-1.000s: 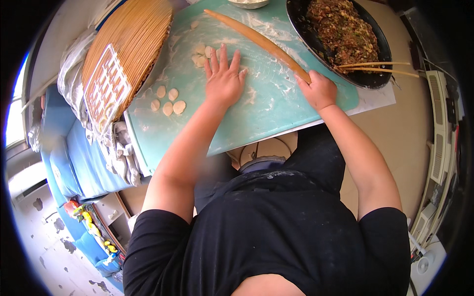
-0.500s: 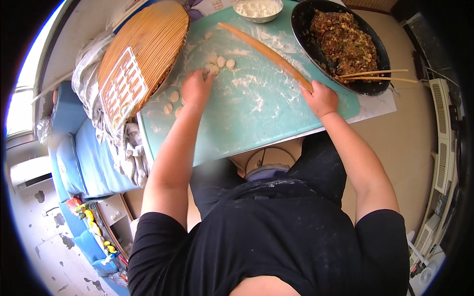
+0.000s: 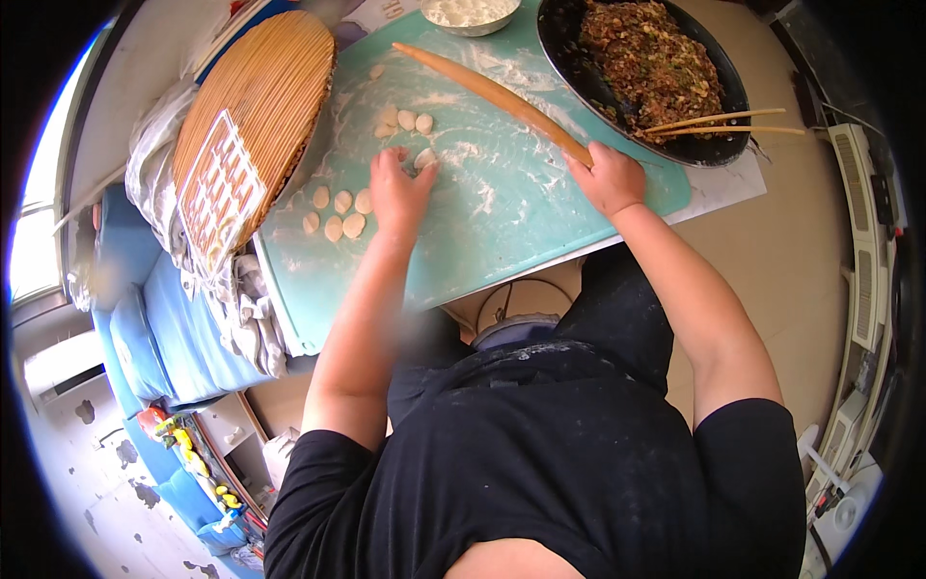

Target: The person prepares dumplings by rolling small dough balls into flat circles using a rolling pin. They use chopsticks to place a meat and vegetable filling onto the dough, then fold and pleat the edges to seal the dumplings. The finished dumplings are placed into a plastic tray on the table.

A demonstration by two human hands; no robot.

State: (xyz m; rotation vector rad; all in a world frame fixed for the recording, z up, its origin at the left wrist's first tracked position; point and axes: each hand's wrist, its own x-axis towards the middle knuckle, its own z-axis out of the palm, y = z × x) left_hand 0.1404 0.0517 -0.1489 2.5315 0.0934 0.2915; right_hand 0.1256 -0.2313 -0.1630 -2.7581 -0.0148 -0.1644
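My left hand (image 3: 399,193) is over the left half of a flour-dusted green mat (image 3: 540,227), thumb and fingers closed round a small pale dough piece (image 3: 425,157). Beyond it lies a cluster of dough pieces (image 3: 406,121). Several flattened round dough pieces (image 3: 353,225) rest left of my wrist. My right hand (image 3: 610,179) is wrapped round the near end of a tapered wooden rolling pin (image 3: 492,95), which slants away to the far left across the mat.
A black pan (image 3: 569,68) of minced filling (image 3: 656,68), with wooden chopsticks (image 3: 719,128) across its rim, stands far right. A metal bowl of flour (image 3: 471,13) is at the far edge. To the left are a round reed tray (image 3: 256,92) and a white plastic grid (image 3: 220,183).
My left hand has moved right and nearer, from the dough cluster, with one piece at its fingers. More flattened pieces now show beside my wrist. The right hand still grips the rolling pin.
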